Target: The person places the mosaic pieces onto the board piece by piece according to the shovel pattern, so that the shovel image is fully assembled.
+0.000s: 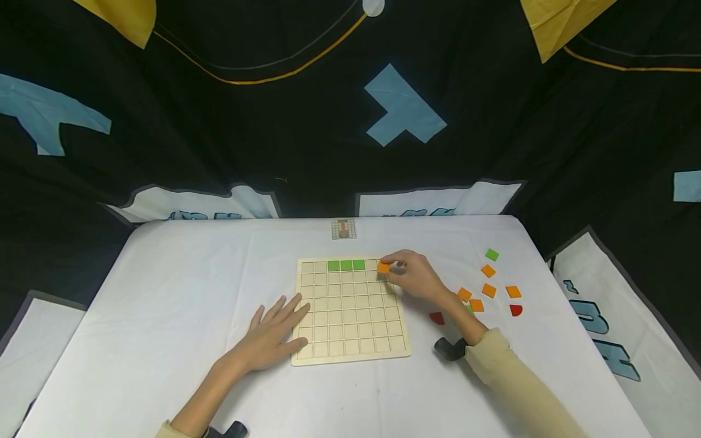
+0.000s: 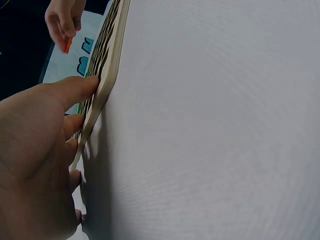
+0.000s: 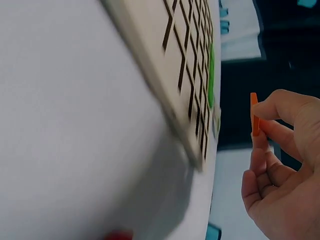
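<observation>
Pinching, right hand [image 1: 413, 277]: orange tile [image 1: 383, 267] between fingertips; likely light, stiff; best held by edges.
Left hand [image 1: 271, 334]: spread, grid board [image 1: 350, 316] under fingertips.

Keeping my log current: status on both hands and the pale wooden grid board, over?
Right hand pinching thin orange square tile above board, far right corner. Left hand touching board's left edge. Nothing visible between tile and board.

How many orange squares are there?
6: one orange square pinched in the right hand; on the table, two squares beside the right forearm, three squares farther right. The forearm could hide more.
</observation>
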### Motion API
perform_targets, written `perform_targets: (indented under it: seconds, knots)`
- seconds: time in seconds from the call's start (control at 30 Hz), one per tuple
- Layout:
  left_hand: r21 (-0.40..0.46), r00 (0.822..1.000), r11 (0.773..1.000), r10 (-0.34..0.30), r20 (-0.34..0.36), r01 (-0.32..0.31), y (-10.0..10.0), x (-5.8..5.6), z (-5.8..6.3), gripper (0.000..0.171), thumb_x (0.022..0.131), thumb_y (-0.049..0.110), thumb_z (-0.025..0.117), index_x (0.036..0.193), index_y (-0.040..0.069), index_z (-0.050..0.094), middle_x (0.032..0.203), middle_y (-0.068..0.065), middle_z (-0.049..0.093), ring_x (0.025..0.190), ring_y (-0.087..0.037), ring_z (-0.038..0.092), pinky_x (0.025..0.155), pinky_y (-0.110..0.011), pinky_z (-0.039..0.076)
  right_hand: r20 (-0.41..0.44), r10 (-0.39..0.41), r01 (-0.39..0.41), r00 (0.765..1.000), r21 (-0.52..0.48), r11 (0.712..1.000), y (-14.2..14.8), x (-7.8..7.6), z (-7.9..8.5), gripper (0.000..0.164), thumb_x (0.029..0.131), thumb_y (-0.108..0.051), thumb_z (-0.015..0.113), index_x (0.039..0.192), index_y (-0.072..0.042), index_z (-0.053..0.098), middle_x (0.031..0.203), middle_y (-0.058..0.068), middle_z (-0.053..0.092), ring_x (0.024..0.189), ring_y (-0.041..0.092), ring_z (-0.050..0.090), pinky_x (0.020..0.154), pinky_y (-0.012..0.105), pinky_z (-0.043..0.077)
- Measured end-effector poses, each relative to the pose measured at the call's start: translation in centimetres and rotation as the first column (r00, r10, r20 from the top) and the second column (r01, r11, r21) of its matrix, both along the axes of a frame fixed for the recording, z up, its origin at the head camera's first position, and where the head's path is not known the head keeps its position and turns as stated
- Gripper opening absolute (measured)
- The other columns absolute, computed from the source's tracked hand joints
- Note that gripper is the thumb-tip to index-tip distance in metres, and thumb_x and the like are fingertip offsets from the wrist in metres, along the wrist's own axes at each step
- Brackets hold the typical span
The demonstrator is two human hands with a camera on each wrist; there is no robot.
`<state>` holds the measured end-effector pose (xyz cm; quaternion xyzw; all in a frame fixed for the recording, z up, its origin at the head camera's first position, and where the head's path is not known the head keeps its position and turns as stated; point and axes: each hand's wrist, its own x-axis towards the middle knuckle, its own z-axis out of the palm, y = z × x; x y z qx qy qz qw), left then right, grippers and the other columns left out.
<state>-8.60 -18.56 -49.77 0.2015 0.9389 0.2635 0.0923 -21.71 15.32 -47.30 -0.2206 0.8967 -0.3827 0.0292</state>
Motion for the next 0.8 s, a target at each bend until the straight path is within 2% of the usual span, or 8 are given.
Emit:
perform_targets:
  seconds: [0.23,0.53,0.63,0.8]
  knots:
    - [-0.003,1.000,1.000,0.008,0.002,-0.008,0.0,0.1,0.0,0.065,0.099,0.040,0.058,0.154,0.009,0.039,0.163,-0.015,0.023,0.148,-0.044,0.013,0.110,-0.072,0.000,0.000,0.108,-0.108,0.994,0.028,0.994,-3.5,-0.5,-0.6,0.035,0.083,-0.004,0.068,0.117,-0.003,0.073,0.116,0.008,0.070,0.107,0.025,0.063,0.091,0.040,0.052]
    - [-0.013,1.000,1.000,0.011,0.001,-0.011,0.0,0.1,0.0,0.066,0.099,0.041,0.057,0.154,0.010,0.039,0.163,-0.014,0.023,0.148,-0.043,0.013,0.111,-0.071,0.000,0.033,0.139,-0.141,0.990,0.067,0.988,-6.2,-1.1,-1.6,0.036,0.080,-0.005,0.069,0.115,-0.006,0.075,0.113,0.005,0.071,0.109,0.022,0.061,0.098,0.039,0.047]
    - [-0.009,1.000,1.000,0.012,0.004,-0.012,0.0,0.1,0.0,0.066,0.099,0.042,0.057,0.154,0.011,0.039,0.163,-0.014,0.023,0.148,-0.042,0.013,0.111,-0.071,0.000,0.022,0.146,-0.147,0.989,0.096,0.984,-6.6,-1.1,-1.7,0.035,0.079,-0.004,0.070,0.113,-0.005,0.075,0.111,0.005,0.071,0.107,0.021,0.062,0.095,0.038,0.048]
    - [-0.010,1.000,1.000,0.009,0.004,-0.009,0.0,0.0,-0.1,0.066,0.100,0.042,0.057,0.155,0.011,0.039,0.163,-0.014,0.023,0.148,-0.043,0.013,0.111,-0.071,0.000,0.010,0.154,-0.154,0.988,0.149,0.977,-7.0,-1.1,-1.6,0.033,0.079,-0.003,0.072,0.112,-0.006,0.076,0.108,0.004,0.072,0.091,0.018,0.059,0.083,0.034,0.049]
